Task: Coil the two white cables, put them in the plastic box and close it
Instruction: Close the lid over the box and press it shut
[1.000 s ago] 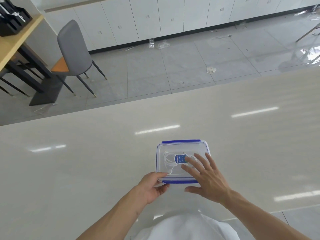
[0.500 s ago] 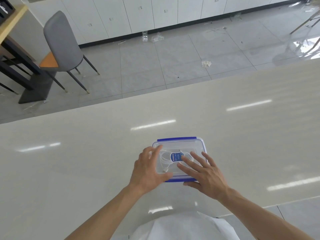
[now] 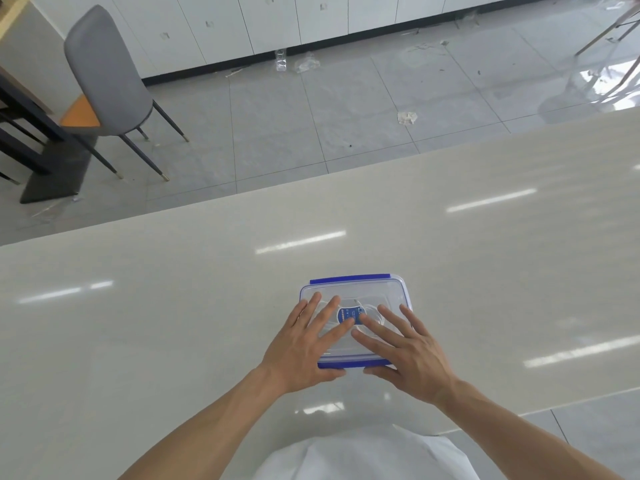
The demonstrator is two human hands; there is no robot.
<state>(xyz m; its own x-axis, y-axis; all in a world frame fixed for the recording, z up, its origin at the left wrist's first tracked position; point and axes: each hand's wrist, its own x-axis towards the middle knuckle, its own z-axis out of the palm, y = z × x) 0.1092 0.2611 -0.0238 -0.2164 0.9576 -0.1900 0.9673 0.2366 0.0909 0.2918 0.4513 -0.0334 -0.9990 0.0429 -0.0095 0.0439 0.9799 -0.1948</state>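
A clear plastic box with blue clips and a blue label sits on the pale table near its front edge, its lid on top. White cables show faintly through the lid. My left hand lies flat on the left half of the lid, fingers spread. My right hand lies flat on the right half, fingers spread. Both thumbs reach down by the near blue clip. Neither hand holds anything.
The glossy table stretches wide on both sides of the box. Beyond its far edge is a tiled floor with a grey chair at the left, white cabinets behind, and scraps of litter.
My left hand moved from the box's near left corner up onto the lid and now lies flat. My right hand stayed on the lid. The camera tilted down a little.
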